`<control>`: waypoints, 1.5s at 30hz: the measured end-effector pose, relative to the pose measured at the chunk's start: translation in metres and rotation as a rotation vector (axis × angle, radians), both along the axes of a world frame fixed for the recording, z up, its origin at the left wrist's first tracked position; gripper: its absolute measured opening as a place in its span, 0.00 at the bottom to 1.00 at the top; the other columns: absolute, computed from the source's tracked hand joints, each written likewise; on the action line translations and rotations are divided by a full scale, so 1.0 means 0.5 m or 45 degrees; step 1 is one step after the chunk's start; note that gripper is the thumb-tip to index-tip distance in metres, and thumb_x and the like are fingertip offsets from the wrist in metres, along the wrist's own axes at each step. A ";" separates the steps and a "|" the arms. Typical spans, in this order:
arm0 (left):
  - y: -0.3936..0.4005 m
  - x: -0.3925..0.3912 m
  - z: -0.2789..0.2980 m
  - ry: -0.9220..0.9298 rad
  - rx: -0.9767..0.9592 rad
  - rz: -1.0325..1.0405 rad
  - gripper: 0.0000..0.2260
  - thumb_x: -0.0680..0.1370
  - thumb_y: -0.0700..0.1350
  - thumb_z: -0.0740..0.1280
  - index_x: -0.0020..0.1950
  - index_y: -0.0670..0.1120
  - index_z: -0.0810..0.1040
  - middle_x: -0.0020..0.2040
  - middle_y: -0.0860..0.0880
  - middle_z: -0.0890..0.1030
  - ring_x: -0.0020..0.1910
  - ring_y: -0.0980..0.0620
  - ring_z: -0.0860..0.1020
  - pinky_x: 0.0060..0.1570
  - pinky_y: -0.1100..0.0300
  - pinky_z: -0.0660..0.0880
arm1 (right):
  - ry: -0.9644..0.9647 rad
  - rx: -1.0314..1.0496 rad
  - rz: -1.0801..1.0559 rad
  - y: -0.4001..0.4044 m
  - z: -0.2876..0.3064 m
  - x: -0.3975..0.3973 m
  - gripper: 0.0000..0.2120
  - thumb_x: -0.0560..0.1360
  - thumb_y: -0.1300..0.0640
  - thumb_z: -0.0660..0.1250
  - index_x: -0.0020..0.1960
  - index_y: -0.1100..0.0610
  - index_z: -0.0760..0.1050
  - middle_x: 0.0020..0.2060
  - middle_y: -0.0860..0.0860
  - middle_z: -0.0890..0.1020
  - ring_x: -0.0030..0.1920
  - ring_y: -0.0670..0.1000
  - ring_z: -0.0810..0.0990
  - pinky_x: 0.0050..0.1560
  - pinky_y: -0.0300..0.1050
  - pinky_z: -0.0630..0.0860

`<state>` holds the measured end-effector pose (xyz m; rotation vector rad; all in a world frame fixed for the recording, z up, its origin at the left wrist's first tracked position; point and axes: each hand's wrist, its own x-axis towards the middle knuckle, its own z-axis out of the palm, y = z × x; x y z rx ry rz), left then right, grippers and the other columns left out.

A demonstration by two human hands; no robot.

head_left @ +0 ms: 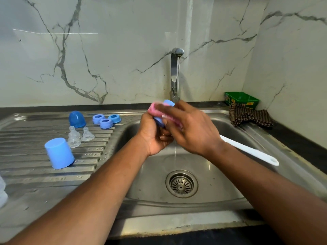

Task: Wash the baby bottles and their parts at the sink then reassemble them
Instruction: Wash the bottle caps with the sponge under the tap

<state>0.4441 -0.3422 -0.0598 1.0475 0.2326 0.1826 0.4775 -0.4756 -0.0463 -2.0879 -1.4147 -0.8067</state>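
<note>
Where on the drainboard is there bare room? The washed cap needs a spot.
Free: the ribbed stretch between the pale blue cap and the sink basin edge, and the front left corner. Crowded: the back, with dome cap, rings and teats.

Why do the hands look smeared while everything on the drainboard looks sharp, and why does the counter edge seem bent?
Head view: the right hand and pink sponge are motion-blurred over the blue cap; the still rings and teats stay crisp; the wide-angle lens bows the sink edges; glare streaks the marble wall.
</note>
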 end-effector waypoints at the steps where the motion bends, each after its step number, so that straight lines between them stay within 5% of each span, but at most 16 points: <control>1: 0.006 0.000 -0.001 0.001 -0.021 0.005 0.29 0.78 0.68 0.56 0.28 0.49 0.77 0.26 0.51 0.69 0.25 0.55 0.64 0.23 0.65 0.57 | -0.036 -0.064 0.048 -0.002 -0.004 -0.006 0.22 0.79 0.50 0.61 0.74 0.42 0.69 0.50 0.52 0.76 0.40 0.57 0.78 0.34 0.46 0.69; 4: 0.014 -0.006 -0.001 -0.043 -0.069 -0.065 0.33 0.75 0.74 0.54 0.30 0.46 0.72 0.22 0.50 0.64 0.19 0.55 0.61 0.21 0.65 0.54 | -0.040 0.000 -0.089 -0.001 0.002 0.011 0.21 0.80 0.49 0.60 0.73 0.42 0.69 0.50 0.53 0.76 0.39 0.60 0.79 0.34 0.45 0.67; 7: 0.005 -0.007 0.007 -0.099 -0.087 -0.116 0.32 0.72 0.75 0.56 0.34 0.45 0.70 0.22 0.51 0.62 0.18 0.56 0.60 0.18 0.66 0.55 | 0.058 0.100 -0.310 -0.003 0.014 0.021 0.22 0.82 0.50 0.60 0.75 0.41 0.66 0.50 0.53 0.75 0.41 0.61 0.79 0.38 0.51 0.74; 13: 0.033 -0.006 0.006 -0.125 -0.193 -0.010 0.27 0.72 0.72 0.64 0.38 0.47 0.77 0.29 0.51 0.69 0.24 0.57 0.66 0.23 0.67 0.60 | 0.053 -0.041 -0.071 0.019 0.012 -0.039 0.24 0.81 0.49 0.59 0.75 0.38 0.62 0.58 0.53 0.76 0.49 0.64 0.80 0.44 0.54 0.77; 18: 0.018 -0.007 0.003 -0.197 -0.201 -0.089 0.30 0.73 0.74 0.57 0.43 0.46 0.75 0.30 0.51 0.72 0.20 0.59 0.67 0.16 0.70 0.58 | 0.179 0.056 -0.303 0.019 0.030 0.001 0.22 0.83 0.49 0.57 0.76 0.38 0.62 0.55 0.55 0.75 0.51 0.63 0.79 0.48 0.54 0.75; 22: 0.018 0.001 0.005 -0.089 -0.093 0.039 0.25 0.74 0.68 0.64 0.50 0.46 0.79 0.36 0.49 0.77 0.27 0.57 0.74 0.21 0.68 0.72 | 0.354 0.101 -0.186 0.004 0.029 0.017 0.22 0.81 0.48 0.60 0.75 0.40 0.66 0.59 0.53 0.80 0.57 0.59 0.79 0.53 0.50 0.75; 27: 0.040 -0.009 -0.001 -0.139 0.187 0.276 0.15 0.79 0.54 0.66 0.61 0.47 0.78 0.52 0.47 0.82 0.44 0.50 0.81 0.42 0.56 0.82 | 0.762 0.028 -0.086 -0.006 -0.005 0.049 0.19 0.80 0.43 0.64 0.68 0.46 0.75 0.58 0.48 0.84 0.59 0.53 0.81 0.59 0.51 0.77; 30: 0.020 -0.008 -0.018 -0.181 0.566 0.333 0.10 0.79 0.45 0.68 0.60 0.48 0.79 0.53 0.48 0.82 0.48 0.52 0.81 0.47 0.54 0.80 | 1.000 -0.047 -0.139 -0.010 -0.011 0.075 0.13 0.76 0.49 0.66 0.58 0.50 0.82 0.43 0.50 0.84 0.48 0.55 0.83 0.53 0.49 0.78; 34: 0.006 0.008 -0.034 -0.306 0.842 0.345 0.17 0.76 0.37 0.71 0.66 0.40 0.77 0.51 0.46 0.83 0.41 0.63 0.79 0.39 0.67 0.74 | 1.207 0.068 -0.153 -0.023 -0.003 0.091 0.08 0.76 0.60 0.64 0.44 0.59 0.82 0.27 0.50 0.78 0.25 0.46 0.72 0.28 0.40 0.67; 39: 0.017 0.017 -0.052 -0.363 1.016 0.247 0.18 0.74 0.35 0.73 0.63 0.40 0.78 0.50 0.47 0.84 0.44 0.63 0.81 0.45 0.68 0.74 | 1.315 0.300 -0.030 -0.049 0.044 0.080 0.08 0.80 0.62 0.62 0.52 0.63 0.79 0.31 0.55 0.73 0.16 0.41 0.62 0.16 0.32 0.57; 45: 0.026 0.019 -0.055 -0.363 1.065 0.281 0.21 0.70 0.44 0.78 0.61 0.45 0.79 0.52 0.47 0.84 0.48 0.50 0.82 0.47 0.57 0.79 | 1.306 0.077 -0.134 -0.039 0.019 0.079 0.10 0.79 0.62 0.61 0.53 0.67 0.78 0.31 0.55 0.74 0.15 0.42 0.63 0.16 0.33 0.57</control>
